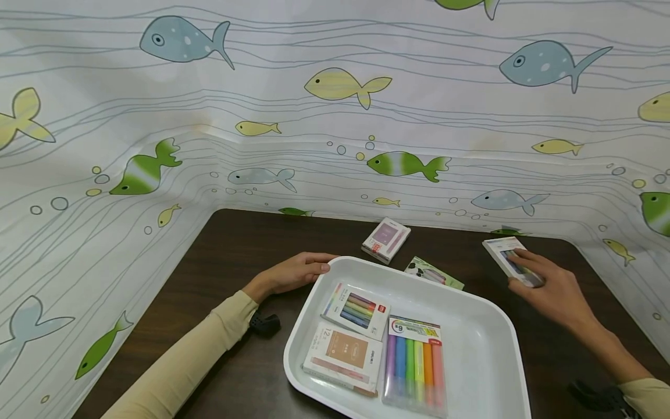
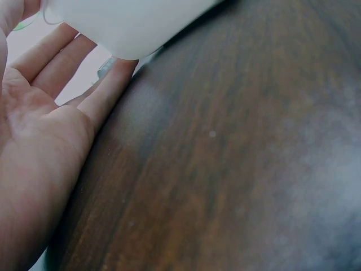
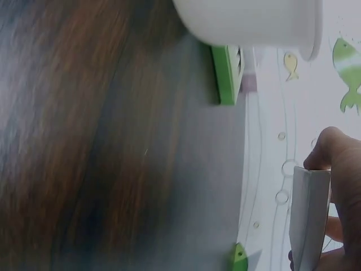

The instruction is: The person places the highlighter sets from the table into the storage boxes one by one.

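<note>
My left hand is at the far left corner of a white tray, with thumb and fingers on two sides of that corner. The left wrist view shows the fingers reaching behind the tray wall. Right of the tray, my right hand grips a thin white box with coloured sticks on its front. In the right wrist view this box is edge-on, the thumb at its top edge. Inside the tray lie a similar box, a brown-and-white box and a clear pack of coloured markers.
Behind the tray, a white box with a purple panel lies on the dark wooden table. A green box sits close to the tray's back rim, partly hidden by it. A fish-patterned sheet stands around the table's back and sides.
</note>
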